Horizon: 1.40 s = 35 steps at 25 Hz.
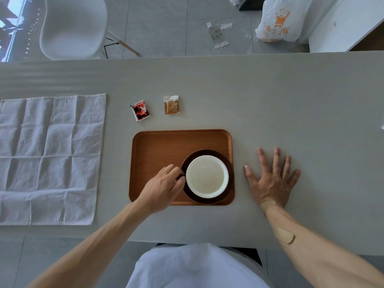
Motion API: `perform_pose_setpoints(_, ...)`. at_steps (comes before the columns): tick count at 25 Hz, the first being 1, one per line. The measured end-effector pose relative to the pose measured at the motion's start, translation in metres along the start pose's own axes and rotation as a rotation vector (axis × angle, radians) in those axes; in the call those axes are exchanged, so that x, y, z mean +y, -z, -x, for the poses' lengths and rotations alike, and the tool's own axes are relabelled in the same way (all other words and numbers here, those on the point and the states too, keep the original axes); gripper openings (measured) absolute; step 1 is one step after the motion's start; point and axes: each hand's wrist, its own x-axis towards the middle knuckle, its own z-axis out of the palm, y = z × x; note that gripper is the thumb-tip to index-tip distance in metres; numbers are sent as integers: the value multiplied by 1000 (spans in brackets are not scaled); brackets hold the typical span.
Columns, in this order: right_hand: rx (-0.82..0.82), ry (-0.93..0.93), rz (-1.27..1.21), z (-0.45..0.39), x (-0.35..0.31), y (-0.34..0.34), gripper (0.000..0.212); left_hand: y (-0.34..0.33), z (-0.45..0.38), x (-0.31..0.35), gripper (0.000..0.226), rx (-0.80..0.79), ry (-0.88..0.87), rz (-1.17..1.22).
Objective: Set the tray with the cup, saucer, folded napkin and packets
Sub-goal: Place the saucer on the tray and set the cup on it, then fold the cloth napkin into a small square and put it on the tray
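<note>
A brown wooden tray lies on the grey table in front of me. In its near right corner a dark saucer carries a white cup. My left hand pinches the cup's handle on the cup's left side. My right hand rests flat on the table to the right of the tray, fingers spread, holding nothing. A red packet and a brown packet lie on the table beyond the tray. An unfolded white napkin is spread out at the far left.
The grey table stretches wide to the right. Across its far edge stand a white chair, a white plastic bag and clear wrappers on the floor.
</note>
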Motion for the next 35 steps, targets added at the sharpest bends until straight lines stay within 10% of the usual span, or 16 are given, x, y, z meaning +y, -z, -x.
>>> perform_pose_setpoints(23,-348,251,88,126,65,42,50,-26,112,5,28,104,268,329)
perform_pose_setpoints(35,-488,584,154,239,-80,44,40,16,289,-74,31,-28,536,64)
